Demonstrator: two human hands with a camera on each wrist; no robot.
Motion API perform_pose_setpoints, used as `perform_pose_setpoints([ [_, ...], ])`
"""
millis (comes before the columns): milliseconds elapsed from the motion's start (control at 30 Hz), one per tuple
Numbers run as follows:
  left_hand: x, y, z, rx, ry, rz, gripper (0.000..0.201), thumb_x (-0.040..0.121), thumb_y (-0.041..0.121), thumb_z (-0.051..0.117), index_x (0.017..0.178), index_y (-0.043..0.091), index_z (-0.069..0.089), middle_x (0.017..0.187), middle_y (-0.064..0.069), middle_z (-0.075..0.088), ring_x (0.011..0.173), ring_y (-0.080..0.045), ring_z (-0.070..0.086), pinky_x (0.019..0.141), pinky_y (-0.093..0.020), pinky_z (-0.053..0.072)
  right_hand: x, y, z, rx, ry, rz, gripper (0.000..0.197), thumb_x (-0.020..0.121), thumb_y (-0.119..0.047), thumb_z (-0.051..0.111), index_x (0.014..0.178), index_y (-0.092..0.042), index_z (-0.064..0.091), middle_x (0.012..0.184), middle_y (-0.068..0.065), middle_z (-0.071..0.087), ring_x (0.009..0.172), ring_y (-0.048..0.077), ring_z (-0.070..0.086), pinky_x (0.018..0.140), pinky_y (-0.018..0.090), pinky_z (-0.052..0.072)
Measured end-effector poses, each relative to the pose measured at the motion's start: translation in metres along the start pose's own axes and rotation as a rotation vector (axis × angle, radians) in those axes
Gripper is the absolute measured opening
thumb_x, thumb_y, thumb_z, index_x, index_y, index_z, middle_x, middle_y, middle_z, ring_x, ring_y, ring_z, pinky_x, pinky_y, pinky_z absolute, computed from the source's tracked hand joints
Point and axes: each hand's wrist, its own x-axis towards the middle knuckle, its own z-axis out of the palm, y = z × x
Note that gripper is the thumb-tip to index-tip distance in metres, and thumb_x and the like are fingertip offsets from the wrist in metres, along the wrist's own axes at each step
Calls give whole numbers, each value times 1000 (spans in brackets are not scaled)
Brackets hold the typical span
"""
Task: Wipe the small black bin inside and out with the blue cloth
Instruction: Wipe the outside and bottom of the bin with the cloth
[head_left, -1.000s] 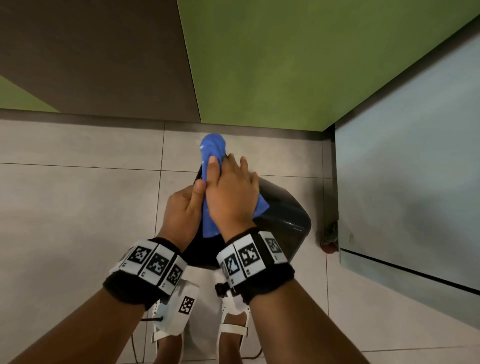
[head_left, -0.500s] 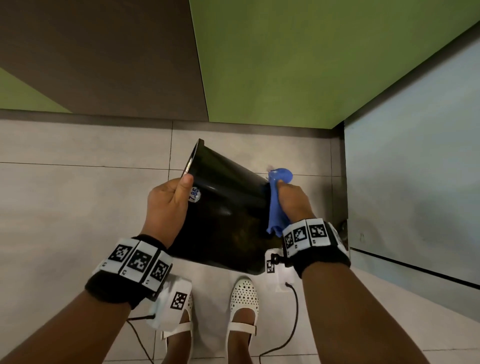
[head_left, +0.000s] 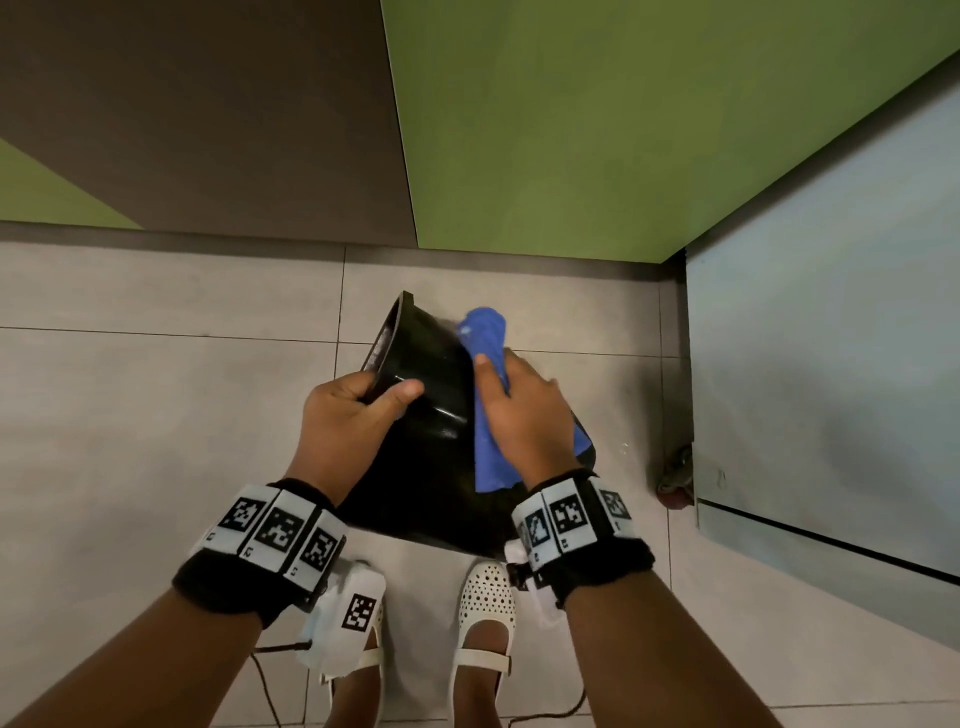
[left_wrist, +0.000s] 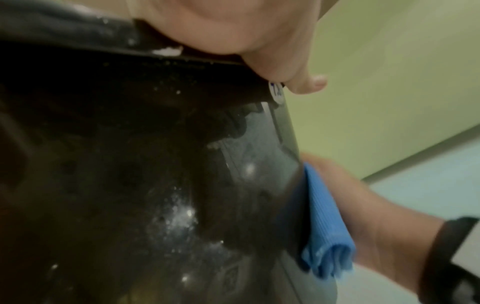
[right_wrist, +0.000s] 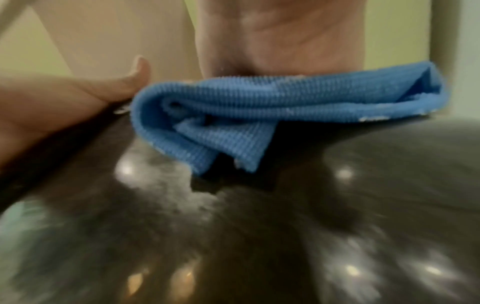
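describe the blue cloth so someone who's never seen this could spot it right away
Start at the tiled floor below the green wall: a black bin is held tilted above white shoes. The blue cloth is pressed on its outer side under the right hand, the only bright blue, ribbed fabric there.

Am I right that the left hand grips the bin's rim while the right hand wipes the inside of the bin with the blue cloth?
Not quite: the right hand presses the blue cloth against the outside wall of the small black bin, as the head view shows. The left hand does grip the rim.
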Motion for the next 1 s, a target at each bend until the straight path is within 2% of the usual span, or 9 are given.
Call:
perform_pose_setpoints([
  [67,-1,0,-1,-11,1,-21,20,87,23,60,68,16,63,61,2,62,61,-4,58,59,-14,45,6,17,-5,-26,-24,122,44,97,-44,31,92,-9,57,90,9,66,88,27,61,93,43,43],
  [167,0,-1,-4,-34,37,-46,24,89,25,57,67,16,61,64,-2,58,65,-11,55,63,-20,43,12,40,-13,4,-53,289,45,97,-43,33,98,-6,59,99,15,66,91,30,60,92,43,46],
  [300,2,-1,-8,-71,51,-75,26,88,27,57,68,13,61,65,-3,58,67,-13,55,66,-24,46,14,58,-16,431,7,519,44,93,-41,48,111,-3,60,111,18,65,91,24,59,95,41,46],
  [467,6,-11,-11,-183,112,-189,36,90,31,54,59,14,55,64,-3,55,64,-14,53,63,-26,46,17,64,-23,990,-97,720,55,91,-51,44,118,-5,58,79,7,64,68,18,59,78,36,49],
  [600,12,-26,-7,-259,86,-294,35,90,36,54,65,12,58,71,-7,60,70,-17,59,66,-28,51,23,64,-33,1085,-259,770,59,94,-58,28,124,-12,50,47,6,63,41,15,61,53,24,52],
  [767,31,-44,7,-294,60,-351,38,90,42,51,71,10,61,74,-7,63,73,-21,61,68,-30,51,32,68,-28,1086,-61,727,62,95,-48,38,138,-4,40,81,2,56,69,16,54,65,30,46],
  [867,45,-65,20,-311,76,-395,46,88,53,48,76,11,64,85,-11,67,87,-27,64,82,-38,53,40,61,-36,1016,-14,654,60,96,-47,37,138,-4,41,102,6,63,72,16,54,62,27,43],
  [933,51,-81,33,-297,102,-420,52,87,60,43,85,14,67,97,-12,69,97,-28,65,90,-41,52,47,55,-42,927,8,596,57,97,-46,36,136,-5,43,132,15,56,94,26,60,62,25,42],
  [1000,54,-92,48,-278,131,-424,55,91,59,34,104,16,66,106,-9,67,104,-26,62,91,-36,49,53,50,-43,826,35,543,54,98,-45,35,133,-6,47,136,16,52,119,33,55,64,26,44],
])
